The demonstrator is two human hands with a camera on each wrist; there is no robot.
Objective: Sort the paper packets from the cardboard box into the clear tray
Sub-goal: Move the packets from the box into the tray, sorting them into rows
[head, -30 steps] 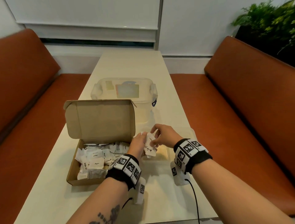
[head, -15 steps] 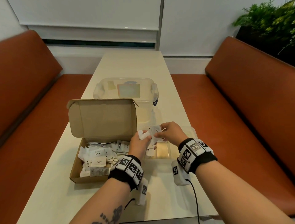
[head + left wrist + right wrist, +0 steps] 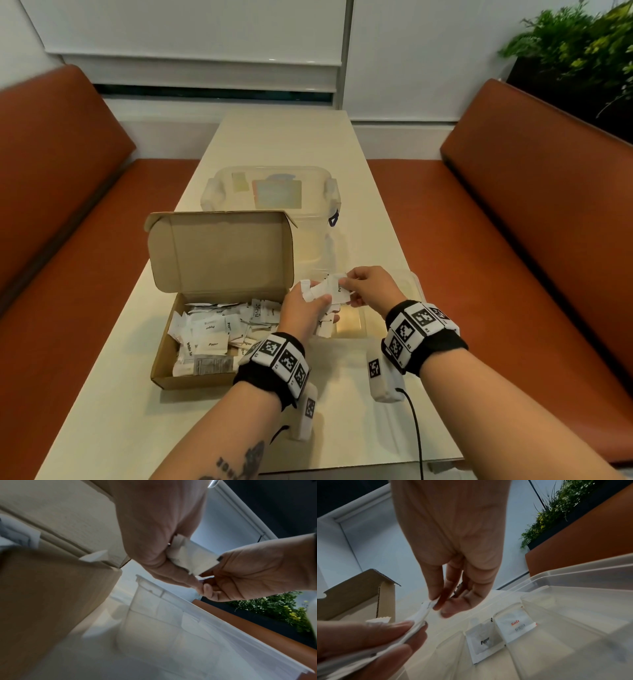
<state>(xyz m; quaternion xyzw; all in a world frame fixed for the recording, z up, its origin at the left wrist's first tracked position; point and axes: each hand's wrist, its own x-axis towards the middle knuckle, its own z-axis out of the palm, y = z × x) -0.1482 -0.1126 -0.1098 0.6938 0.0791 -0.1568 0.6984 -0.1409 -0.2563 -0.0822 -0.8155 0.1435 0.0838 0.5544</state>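
An open cardboard box (image 3: 164,373) holds several white paper packets (image 3: 212,334). Right of it lies the clear tray (image 3: 412,284), where a Pepper packet (image 3: 483,642) and a Salt packet (image 3: 515,626) sit in adjoining compartments. My left hand (image 3: 305,308) grips a bunch of white packets (image 3: 322,291) above the tray's left end. My right hand (image 3: 366,284) pinches the top packet (image 3: 193,559) of that bunch between thumb and fingers. In the right wrist view the pinched packet edge (image 3: 426,607) shows beside the left fingers (image 3: 385,630).
A clear lidded plastic container (image 3: 274,192) stands behind the box's raised lid (image 3: 219,250). Orange bench seats (image 3: 513,240) flank the narrow cream table (image 3: 281,137). A green plant (image 3: 575,51) stands at the back right. A black cable (image 3: 416,428) trails from my right wrist.
Both hands have risen a little above the tray with the packets. The right hand now pinches the top packet of the bunch that the left hand holds.
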